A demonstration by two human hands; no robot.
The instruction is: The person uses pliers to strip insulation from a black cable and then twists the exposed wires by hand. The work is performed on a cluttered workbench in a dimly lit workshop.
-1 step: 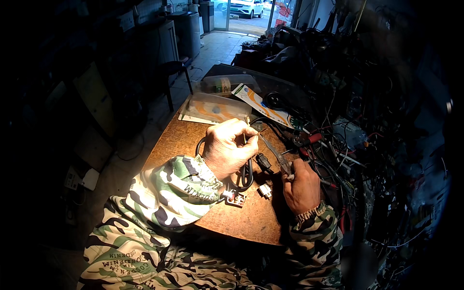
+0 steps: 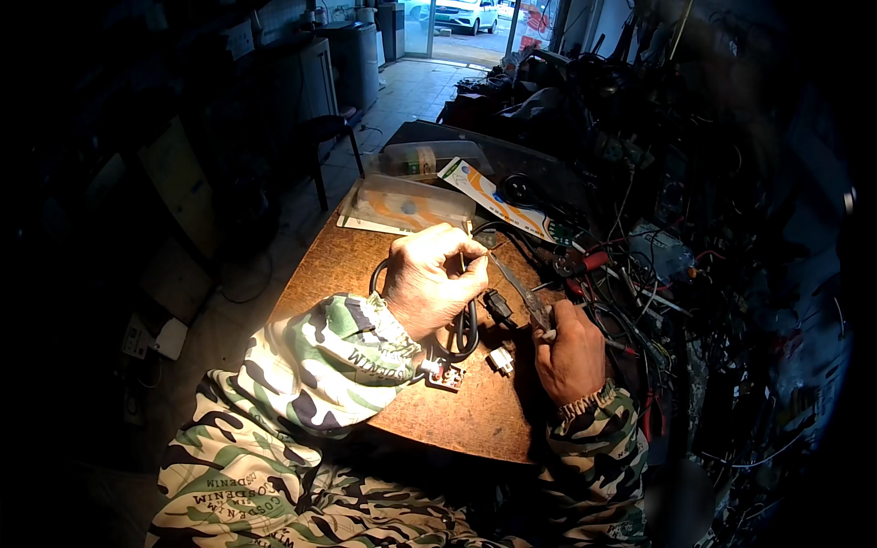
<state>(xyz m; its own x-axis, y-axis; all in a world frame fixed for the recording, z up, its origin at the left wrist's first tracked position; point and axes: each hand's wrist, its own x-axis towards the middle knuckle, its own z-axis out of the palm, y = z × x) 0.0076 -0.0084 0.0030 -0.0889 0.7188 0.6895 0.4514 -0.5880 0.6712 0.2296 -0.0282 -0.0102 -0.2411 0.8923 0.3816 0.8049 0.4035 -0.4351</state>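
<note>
Black cable (image 2: 473, 338), pinched in my left hand (image 2: 431, 281), loops over the table (image 2: 484, 429); near its right edge, my right hand (image 2: 573, 352) clamps a grey tool (image 2: 528, 300).

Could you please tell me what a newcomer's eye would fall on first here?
Probably the brightly lit left hand at the centre, pinched shut above the wooden table. Next, perhaps, the right hand to its right, gripping a slim metal tool angled toward it. Beyond them, a white-and-orange card stands out.
</note>
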